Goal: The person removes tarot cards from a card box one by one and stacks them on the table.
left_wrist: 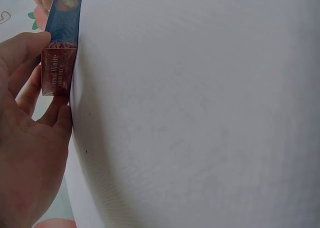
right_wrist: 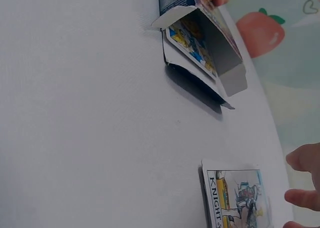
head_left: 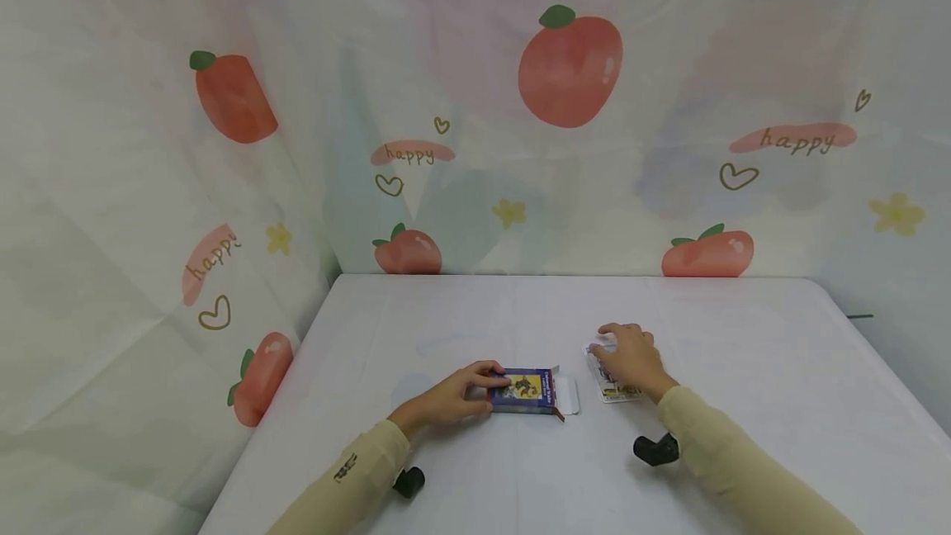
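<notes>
Left hand (head_left: 448, 399) clamped on card box (head_left: 522, 391) — keep steady. Right hand (head_left: 634, 360), fingers apart, over cards (head_left: 618, 393) at box's 3 o'clock — square edges before lifting.

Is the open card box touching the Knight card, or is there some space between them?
Apart. The right wrist view shows bare white table between the card box and the Knight card.

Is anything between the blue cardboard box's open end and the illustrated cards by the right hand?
No loose object visible; only the white flap of the blue cardboard box projects toward the rectangular white-bordered illustrated cards.
</notes>
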